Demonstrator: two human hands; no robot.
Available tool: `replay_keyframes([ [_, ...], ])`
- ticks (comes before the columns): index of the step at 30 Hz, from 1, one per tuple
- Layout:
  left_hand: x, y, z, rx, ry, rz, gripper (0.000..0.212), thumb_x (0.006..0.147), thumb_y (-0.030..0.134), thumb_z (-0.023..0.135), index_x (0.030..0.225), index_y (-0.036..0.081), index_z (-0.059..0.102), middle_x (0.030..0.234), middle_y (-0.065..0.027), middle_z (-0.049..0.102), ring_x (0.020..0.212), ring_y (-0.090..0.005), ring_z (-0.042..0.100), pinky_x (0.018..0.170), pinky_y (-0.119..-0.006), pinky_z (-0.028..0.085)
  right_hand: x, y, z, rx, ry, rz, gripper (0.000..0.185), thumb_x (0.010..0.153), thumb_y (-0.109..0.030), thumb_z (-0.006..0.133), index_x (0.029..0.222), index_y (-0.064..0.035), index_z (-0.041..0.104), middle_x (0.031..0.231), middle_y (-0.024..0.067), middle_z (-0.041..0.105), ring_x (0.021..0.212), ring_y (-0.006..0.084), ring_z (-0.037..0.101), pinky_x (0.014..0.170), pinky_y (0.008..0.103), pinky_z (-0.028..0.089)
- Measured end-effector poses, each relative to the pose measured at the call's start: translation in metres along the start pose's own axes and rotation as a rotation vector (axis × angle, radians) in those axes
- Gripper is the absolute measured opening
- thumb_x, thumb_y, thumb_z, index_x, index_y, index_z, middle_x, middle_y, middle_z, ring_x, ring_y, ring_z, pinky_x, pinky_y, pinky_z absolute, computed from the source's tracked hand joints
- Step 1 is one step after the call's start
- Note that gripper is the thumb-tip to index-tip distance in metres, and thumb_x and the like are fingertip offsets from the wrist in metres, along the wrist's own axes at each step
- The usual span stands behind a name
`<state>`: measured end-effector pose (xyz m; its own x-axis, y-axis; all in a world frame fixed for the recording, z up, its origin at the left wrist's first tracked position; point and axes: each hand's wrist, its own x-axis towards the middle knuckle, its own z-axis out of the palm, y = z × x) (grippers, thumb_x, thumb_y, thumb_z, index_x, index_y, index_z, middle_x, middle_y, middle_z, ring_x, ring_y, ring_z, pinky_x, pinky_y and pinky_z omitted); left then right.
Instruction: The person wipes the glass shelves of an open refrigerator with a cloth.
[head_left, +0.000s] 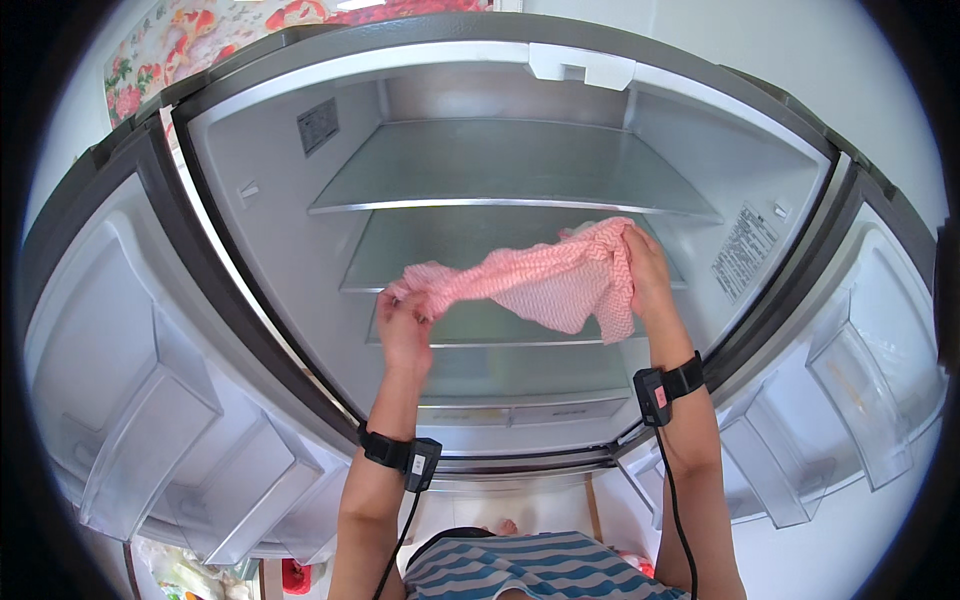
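A pink and white patterned cloth (525, 281) is stretched between my two hands in front of the glass shelves of an open refrigerator. My left hand (405, 319) grips its bunched left end, lower in the view. The right end, held a little higher, is in my right hand (649, 266), with a loose flap of the cloth hanging down beside it. Behind the cloth are the top glass shelf (495, 169) and several lower ones. Each forearm wears a black strap with a small cabled device.
The left refrigerator door (97, 300) and the right door (862, 322) stand swung outward, both with clear plastic door bins. Drawer fronts (517, 414) sit under the shelves. At lower left, plastic bags (184, 574) and a red container (296, 576) lie near the floor.
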<state>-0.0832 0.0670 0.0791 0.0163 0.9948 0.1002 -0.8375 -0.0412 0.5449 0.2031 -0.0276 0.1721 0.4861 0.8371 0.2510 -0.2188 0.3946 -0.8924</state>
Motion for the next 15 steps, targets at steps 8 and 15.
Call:
replay_keyframes([
  [8,-0.042,-0.001,0.046,1.581,-0.579,0.329,0.065,0.077,0.028,0.074,0.131,0.005,0.045,0.1,-0.008,0.065,0.091,-0.0232,0.063,0.078,-0.037,0.051,-0.01,-0.029,0.033,-0.171,-0.326,0.27,0.029,0.094,-0.025,0.053,0.104,0.0015,0.06,0.094,0.0072,0.064,0.081,0.0131,0.062,0.072,0.0287,0.051],
  [15,-0.045,-0.015,0.087,0.806,-0.926,-0.439,0.045,0.088,0.026,0.067,0.121,0.0,0.053,0.106,-0.0087,0.063,0.095,-0.0134,0.059,0.085,-0.03,0.047,-0.014,-0.031,0.043,-0.435,-0.542,0.158,0.027,0.091,-0.02,0.057,0.108,0.0001,0.06,0.099,0.0077,0.063,0.089,0.014,0.061,0.078,0.0286,0.05],
])
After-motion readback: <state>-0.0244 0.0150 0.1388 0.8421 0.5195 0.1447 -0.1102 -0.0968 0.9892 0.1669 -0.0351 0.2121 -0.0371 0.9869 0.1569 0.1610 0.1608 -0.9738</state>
